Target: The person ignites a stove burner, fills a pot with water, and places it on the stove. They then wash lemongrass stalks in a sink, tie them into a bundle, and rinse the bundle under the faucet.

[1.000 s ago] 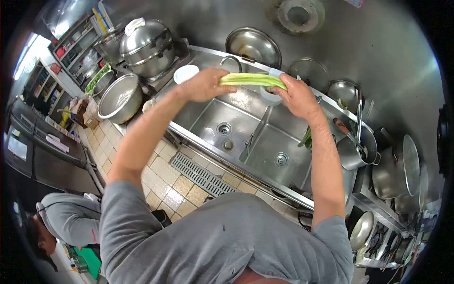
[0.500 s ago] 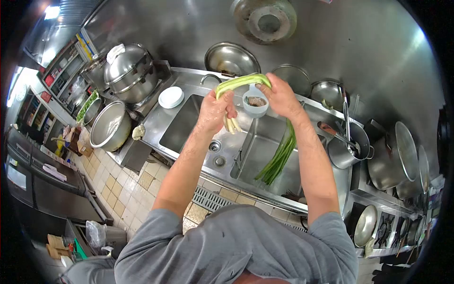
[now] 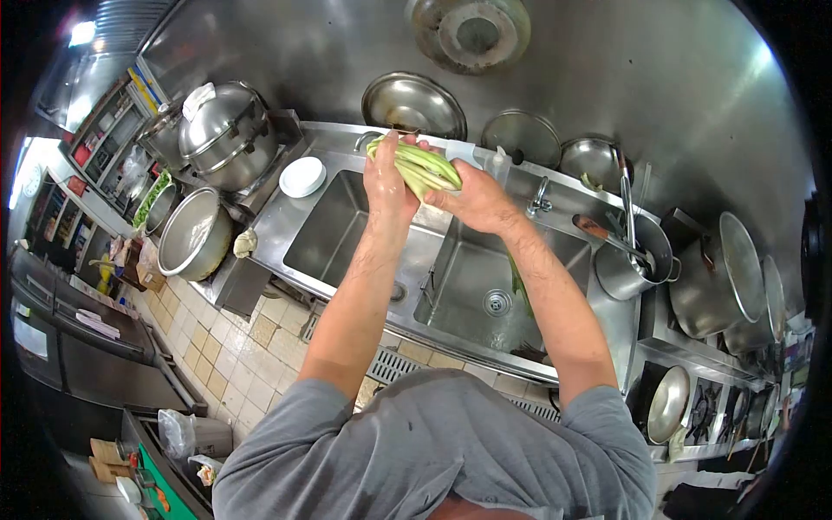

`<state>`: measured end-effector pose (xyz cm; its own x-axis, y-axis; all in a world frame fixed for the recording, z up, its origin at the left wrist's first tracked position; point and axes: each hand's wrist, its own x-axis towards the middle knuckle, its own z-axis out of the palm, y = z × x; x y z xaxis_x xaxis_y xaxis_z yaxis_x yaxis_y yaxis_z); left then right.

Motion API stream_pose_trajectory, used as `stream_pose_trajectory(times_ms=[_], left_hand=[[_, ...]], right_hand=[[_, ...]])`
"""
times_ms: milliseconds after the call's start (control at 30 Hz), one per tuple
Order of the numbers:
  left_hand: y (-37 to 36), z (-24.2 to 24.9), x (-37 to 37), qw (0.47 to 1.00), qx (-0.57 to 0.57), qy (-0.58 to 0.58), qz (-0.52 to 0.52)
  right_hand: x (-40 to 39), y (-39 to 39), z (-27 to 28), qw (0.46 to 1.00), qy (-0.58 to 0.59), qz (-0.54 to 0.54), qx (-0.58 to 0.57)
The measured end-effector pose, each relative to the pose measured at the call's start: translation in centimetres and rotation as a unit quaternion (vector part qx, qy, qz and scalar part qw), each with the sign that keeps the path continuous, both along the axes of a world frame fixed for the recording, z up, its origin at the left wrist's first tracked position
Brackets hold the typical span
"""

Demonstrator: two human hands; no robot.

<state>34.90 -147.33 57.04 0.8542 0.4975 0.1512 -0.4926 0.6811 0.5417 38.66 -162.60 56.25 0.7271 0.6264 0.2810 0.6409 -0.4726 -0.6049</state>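
Observation:
A bunch of scallions point(image 3: 422, 166) is held between both my hands above the divider of a double sink. My left hand point(image 3: 387, 184) is wrapped round one end of the pale green stalks, with fingertips showing behind it. My right hand point(image 3: 479, 198) grips the other end, thumb towards me. Long green leaves point(image 3: 518, 284) hang below my right forearm into the right sink basin point(image 3: 468, 269), partly covered by the arm. Behind the stalks, a white plastic container point(image 3: 464, 152) shows only in part.
White plates point(image 3: 302, 177) are stacked left of the left basin point(image 3: 334, 234). A faucet point(image 3: 539, 199) stands behind the right basin. To the right is a pot point(image 3: 620, 273) with utensils; at the left, a large bowl point(image 3: 196, 234) and a lidded steamer pot point(image 3: 224, 143). Metal lids lean on the back wall.
My left hand has moved up and my right hand down and left, bringing the scallions into a compact bunch. Their leaves have moved right in the basin, baring the drain.

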Motion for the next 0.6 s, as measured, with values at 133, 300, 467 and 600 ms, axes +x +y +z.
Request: stream_pose_trajectory(times_ms=[133, 300, 467, 600], left_hand=[[0.0, -0.8, 0.3, 1.0, 0.01, -0.015, -0.002], [-0.4, -1.4, 0.6, 0.996, 0.039, -0.078, 0.021], [-0.7, 0.0, -0.9, 0.993, 0.098, -0.059, 0.0], [2.8, -0.6, -1.6, 0.948, 0.314, -0.009, -0.05]], right_hand=[[0.2, -0.3, -0.7, 0.993, 0.056, 0.081, 0.059], [1.2, -0.1, -1.3, 0.995, 0.075, 0.047, 0.038], [0.2, -1.2, 0.0, 0.992, 0.055, 0.099, 0.051], [0.8, -2.6, 0.7, 0.996, 0.032, 0.064, 0.055]])
